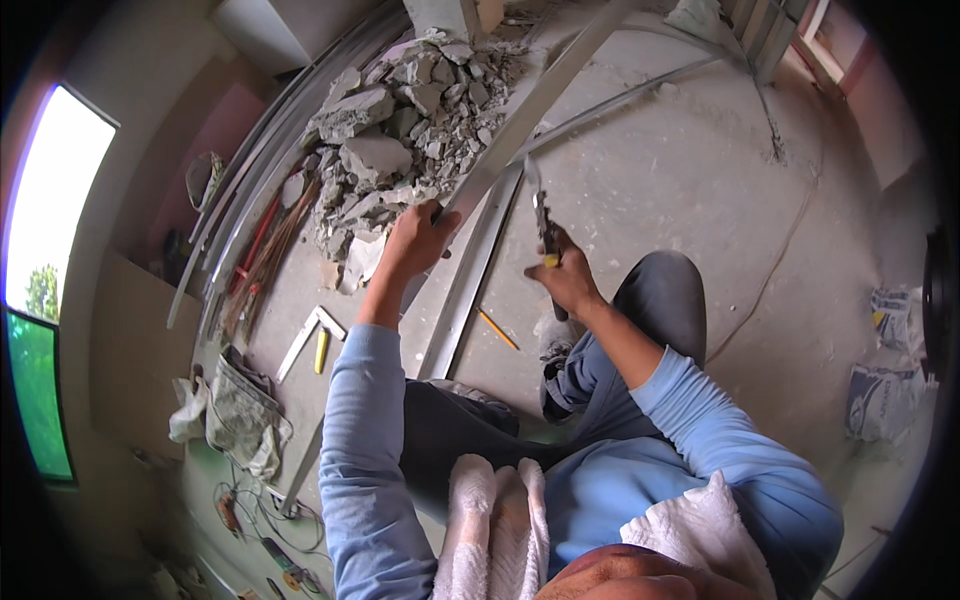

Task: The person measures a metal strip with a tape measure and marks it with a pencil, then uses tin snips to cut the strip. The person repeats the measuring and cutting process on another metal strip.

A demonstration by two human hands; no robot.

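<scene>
My left hand (418,240) is closed around a long light-grey metal channel (510,140), which slants up to the far right. In my right hand (570,275) is a pair of metal snips (543,218) with dark handles and a yellow part near the grip. Its jaws point away from me, close beside the channel but seemingly apart from it. Beneath my hands a second metal channel (468,285) lies on the floor. A yellow-orange pencil (497,328) rests between that channel and my foot. My fingers partly hide the snips' handles.
Broken concrete rubble (375,130) is heaped at the far left, beside long metal profiles (235,200). A white square (305,340) and a yellow-handled tool (321,352) lie left. Corded power tools (285,565) sit lower left; bags (885,400) stand right.
</scene>
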